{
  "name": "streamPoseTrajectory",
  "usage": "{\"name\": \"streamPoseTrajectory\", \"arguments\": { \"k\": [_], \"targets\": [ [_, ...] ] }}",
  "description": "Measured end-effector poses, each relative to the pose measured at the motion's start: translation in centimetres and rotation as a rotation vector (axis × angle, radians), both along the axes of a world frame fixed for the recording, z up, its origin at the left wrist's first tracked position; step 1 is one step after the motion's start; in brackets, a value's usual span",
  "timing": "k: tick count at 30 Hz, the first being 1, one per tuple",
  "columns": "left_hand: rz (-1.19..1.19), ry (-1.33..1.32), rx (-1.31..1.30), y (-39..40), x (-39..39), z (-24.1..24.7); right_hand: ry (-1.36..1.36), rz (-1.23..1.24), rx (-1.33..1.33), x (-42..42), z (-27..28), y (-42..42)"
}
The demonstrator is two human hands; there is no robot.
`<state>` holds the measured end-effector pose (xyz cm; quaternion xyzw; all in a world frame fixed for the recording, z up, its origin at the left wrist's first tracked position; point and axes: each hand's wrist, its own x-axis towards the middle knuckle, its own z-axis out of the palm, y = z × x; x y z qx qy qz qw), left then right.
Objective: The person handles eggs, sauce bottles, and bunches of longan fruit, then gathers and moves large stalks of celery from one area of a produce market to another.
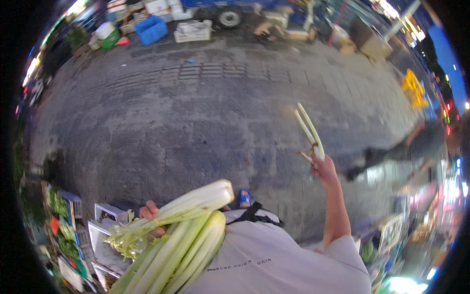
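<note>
My left hand [149, 215] grips a bunch of celery [198, 200] near its leafy end, its pale root end pointing right. Below it, larger celery stalks [180, 253] lie against my white T-shirt [253, 253], held in the crook of the left arm as far as I can see. Out over the pavement to the right, my right hand [325, 169] is closed on a few loose celery stalks [312, 128]. These are long and pale, with brownish scraps at the hand. Part of the right fingers is blurred.
Grey pavement [183, 121] spreads ahead. Far off stand a blue crate [150, 29], a white crate [193, 31] and a vehicle wheel [230, 18]. Vegetables [66, 231] and white boxes [106, 239] are at lower left. A blurred person [422, 143] is at right, below a yellow object [414, 88].
</note>
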<state>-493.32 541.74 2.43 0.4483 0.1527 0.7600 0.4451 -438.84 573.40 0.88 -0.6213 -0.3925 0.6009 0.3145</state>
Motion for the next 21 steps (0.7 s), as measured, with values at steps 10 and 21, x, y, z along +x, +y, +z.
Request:
{"name": "streamPoseTrajectory", "arguments": {
  "k": [10,21],
  "targets": [
    [0.227,-0.002,0.049,19.4,-21.6,-1.8,-0.073,0.064,-0.037,-24.2,-2.8,23.3],
    [0.472,0.182,-0.072,30.2,-51.8,-7.4,0.005,0.128,-0.025,-59.6,-9.8,42.3]
  ]
}}
